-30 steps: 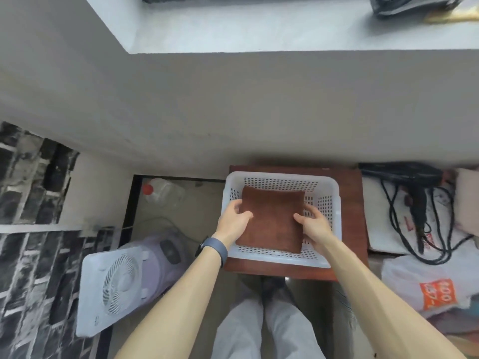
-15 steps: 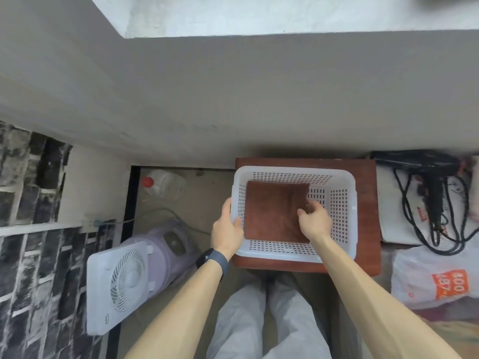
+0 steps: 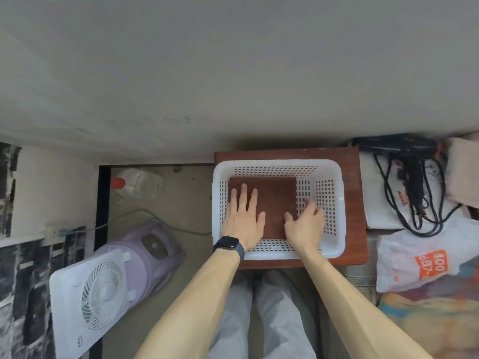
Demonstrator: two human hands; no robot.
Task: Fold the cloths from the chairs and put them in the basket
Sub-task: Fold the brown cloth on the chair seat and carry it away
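A folded brown cloth [image 3: 276, 195] lies flat on the floor of the white perforated basket [image 3: 330, 237], against its left side. The basket stands on a reddish-brown wooden stool [image 3: 355, 203]. My left hand [image 3: 243, 218], with a dark watch on the wrist, rests palm down on the left part of the cloth, fingers spread. My right hand [image 3: 304, 224] sits at the cloth's right near edge with curled fingers touching the edge; whether it pinches the cloth is unclear.
A grey wall rises right behind the stool. On the floor to the left are a white fan [image 3: 90, 299], a purple appliance [image 3: 145, 250] and a plastic bottle [image 3: 140, 185]. At the right lie a black hair dryer [image 3: 412, 161] with cord and a white plastic bag [image 3: 420, 260].
The cloth has gone down to the basket floor. My left hand moved from the basket's outer rim onto the cloth and flattened. The camera tilted further down.
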